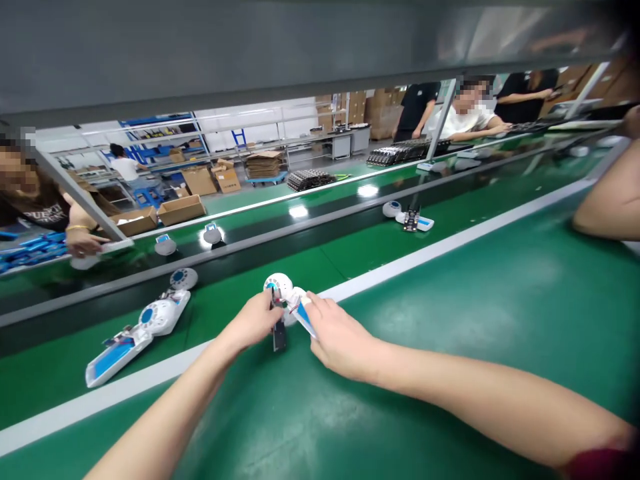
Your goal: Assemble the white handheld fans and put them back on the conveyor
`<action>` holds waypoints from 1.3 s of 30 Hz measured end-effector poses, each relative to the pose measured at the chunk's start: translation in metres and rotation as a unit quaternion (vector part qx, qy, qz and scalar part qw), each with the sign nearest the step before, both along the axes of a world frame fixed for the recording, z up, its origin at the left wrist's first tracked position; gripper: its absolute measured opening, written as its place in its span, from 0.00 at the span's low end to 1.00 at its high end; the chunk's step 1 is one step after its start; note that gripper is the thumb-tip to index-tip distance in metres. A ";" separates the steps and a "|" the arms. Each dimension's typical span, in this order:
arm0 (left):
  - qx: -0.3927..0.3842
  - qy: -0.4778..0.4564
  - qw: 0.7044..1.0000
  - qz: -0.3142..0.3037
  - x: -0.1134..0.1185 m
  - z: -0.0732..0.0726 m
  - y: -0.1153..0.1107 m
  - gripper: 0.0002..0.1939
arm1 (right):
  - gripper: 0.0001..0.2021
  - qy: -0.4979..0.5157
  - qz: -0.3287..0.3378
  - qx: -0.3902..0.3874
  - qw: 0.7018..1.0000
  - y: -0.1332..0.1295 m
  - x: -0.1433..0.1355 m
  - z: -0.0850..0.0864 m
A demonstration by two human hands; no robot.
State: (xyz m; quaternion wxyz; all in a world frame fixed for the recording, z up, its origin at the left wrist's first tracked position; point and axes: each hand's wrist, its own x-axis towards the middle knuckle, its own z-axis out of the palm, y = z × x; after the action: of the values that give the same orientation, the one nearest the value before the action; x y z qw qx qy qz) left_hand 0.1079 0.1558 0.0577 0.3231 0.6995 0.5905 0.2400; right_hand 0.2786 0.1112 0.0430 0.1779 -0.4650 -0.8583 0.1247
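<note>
A white device (279, 285) with a round head and a blue-lined handle is held over the near edge of the green belt. My left hand (254, 320) is closed at its round head, and a dark flat part (279, 337) hangs below those fingers. Around the handle, on the right, my right hand (340, 333) is closed. What the left fingertips pinch exactly is partly hidden. To the left on the belt lie white devices (159, 316) with blue inner faces and loose wires.
Farther along the belt (320, 263) lies another device with a dark board (411, 220). Round grey parts (213, 233) sit across the divider. A person's hand (83, 241) is at far left, another person's arm (610, 193) at right. A grey beam (300, 47) spans overhead.
</note>
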 end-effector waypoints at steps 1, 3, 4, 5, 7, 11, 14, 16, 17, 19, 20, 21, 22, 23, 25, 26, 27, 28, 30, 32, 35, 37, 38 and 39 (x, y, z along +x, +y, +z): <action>0.011 0.015 1.000 -0.010 0.001 0.003 -0.007 0.13 | 0.25 0.024 0.003 -0.034 0.999 -0.006 0.010 0.004; 0.049 0.050 0.997 -0.034 0.003 0.001 -0.025 0.21 | 0.22 0.070 0.007 -0.114 0.991 -0.019 0.027 0.007; 0.078 0.075 0.993 -0.055 0.003 -0.004 -0.035 0.23 | 0.22 0.086 0.007 -0.145 0.986 -0.026 0.034 0.006; 0.112 0.105 0.985 -0.080 0.003 -0.011 -0.045 0.24 | 0.23 0.097 0.006 -0.164 0.982 -0.033 0.039 0.004; 0.199 0.178 0.956 -0.124 0.002 -0.029 -0.066 0.23 | 0.26 0.109 0.006 -0.171 0.979 -0.045 0.045 -0.007; 0.348 0.276 0.890 -0.103 0.004 -0.053 -0.099 0.14 | 0.26 0.093 0.015 -0.129 0.987 -0.063 0.041 -0.032; 0.415 0.300 0.857 -0.058 0.009 -0.054 -0.109 0.12 | 0.25 0.068 0.016 -0.083 0.994 -0.068 0.037 -0.042; 0.458 0.325 0.826 -0.051 0.011 -0.052 -0.111 0.12 | 0.25 0.060 0.017 -0.073 0.995 -0.068 0.036 -0.044; 0.474 0.341 0.810 -0.054 0.010 -0.051 -0.111 0.12 | 0.25 0.057 0.018 -0.072 0.996 -0.068 0.036 -0.044; 0.491 0.368 0.787 -0.063 0.008 -0.051 -0.110 0.13 | 0.25 0.052 0.020 -0.068 0.996 -0.068 0.037 -0.044; 0.500 0.376 0.777 -0.064 0.006 -0.051 -0.109 0.15 | 0.25 0.050 0.020 -0.067 0.996 -0.069 0.037 -0.043; 0.513 0.381 0.767 -0.064 0.003 -0.052 -0.108 0.16 | 0.25 0.048 0.019 -0.066 0.996 -0.070 0.038 -0.041; 0.529 0.381 0.755 -0.064 0.000 -0.052 -0.106 0.18 | 0.24 0.045 0.020 -0.066 0.997 -0.071 0.038 -0.040; 0.546 0.379 0.744 -0.068 -0.004 -0.052 -0.104 0.18 | 0.24 0.041 0.022 -0.068 0.997 -0.071 0.038 -0.037; 0.568 0.370 0.730 -0.088 -0.009 -0.052 -0.098 0.15 | 0.24 0.035 0.035 -0.072 0.996 -0.069 0.037 -0.031; 0.570 0.365 0.729 -0.101 -0.011 -0.051 -0.095 0.13 | 0.23 0.037 0.043 -0.073 0.996 -0.066 0.035 -0.028; 0.566 0.360 0.732 -0.114 -0.013 -0.050 -0.092 0.11 | 0.22 0.041 0.048 -0.072 0.995 -0.061 0.032 -0.025; 0.558 0.357 0.739 -0.126 -0.013 -0.049 -0.090 0.09 | 0.20 0.046 0.051 -0.072 0.995 -0.055 0.029 -0.022; 0.530 0.358 0.757 -0.135 -0.013 -0.046 -0.087 0.07 | 0.15 0.057 0.052 -0.073 0.994 -0.040 0.021 -0.020; 0.498 0.367 0.774 -0.133 -0.013 -0.045 -0.087 0.06 | 0.13 0.074 0.056 -0.080 0.992 -0.026 0.012 -0.021; 0.474 0.376 0.783 -0.142 -0.018 -0.046 -0.090 0.09 | 0.11 0.105 0.062 -0.091 0.988 -0.014 0.004 -0.026; 0.482 0.378 0.774 -0.159 -0.023 -0.048 -0.092 0.13 | 0.10 0.127 0.065 -0.100 0.985 -0.011 0.003 -0.030; 0.486 0.377 0.770 -0.166 -0.025 -0.049 -0.092 0.14 | 0.10 0.142 0.070 -0.105 0.982 -0.011 0.003 -0.032; 0.490 0.372 0.770 -0.168 -0.026 -0.050 -0.092 0.16 | 0.10 0.160 0.076 -0.112 0.978 -0.010 0.003 -0.034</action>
State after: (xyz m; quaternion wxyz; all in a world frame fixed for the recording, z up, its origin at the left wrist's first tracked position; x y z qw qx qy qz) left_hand 0.0814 0.0639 0.0074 -0.2730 0.8857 0.3399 0.1599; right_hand 0.2820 0.1008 0.0091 0.2495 -0.3890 -0.8322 0.3063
